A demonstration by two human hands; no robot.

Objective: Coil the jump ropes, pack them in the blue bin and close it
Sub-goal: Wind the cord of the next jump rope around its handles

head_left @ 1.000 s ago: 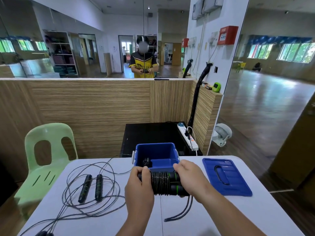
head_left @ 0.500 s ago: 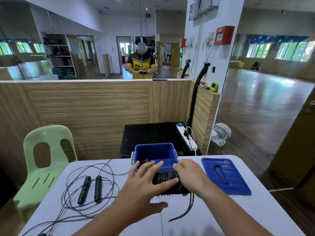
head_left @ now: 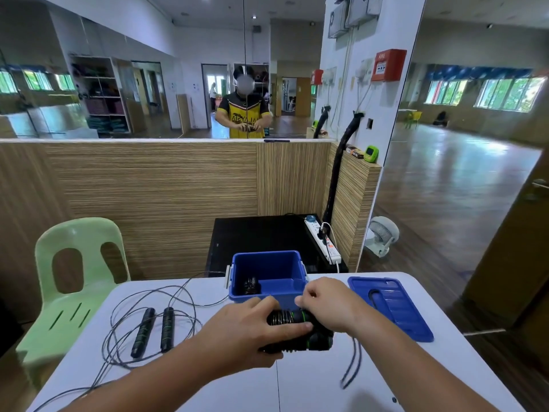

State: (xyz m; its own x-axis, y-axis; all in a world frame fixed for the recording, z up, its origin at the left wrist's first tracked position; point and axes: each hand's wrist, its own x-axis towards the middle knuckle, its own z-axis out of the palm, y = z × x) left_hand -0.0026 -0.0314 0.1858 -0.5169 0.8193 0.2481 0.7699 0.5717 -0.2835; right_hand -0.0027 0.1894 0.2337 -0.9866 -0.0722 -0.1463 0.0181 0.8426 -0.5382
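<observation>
The left hand [head_left: 252, 328] curls over the coiled jump rope [head_left: 282, 318] and grips it; the right hand [head_left: 329, 307] grips its right end. The bundle's long axis runs left to right, just in front of the blue bin [head_left: 267, 260]. The bin is open, with another black rope bundle [head_left: 252, 285] in its left corner. Cord tails [head_left: 352, 364] trail from the right end towards the person. The lid [head_left: 389, 307] lies flat to the right on the tabletop [head_left: 297, 388], and a loose jump rope [head_left: 167, 328] sprawls to the left.

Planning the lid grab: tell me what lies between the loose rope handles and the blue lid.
Head view: left hand and right hand, gripping the wound rope.
</observation>
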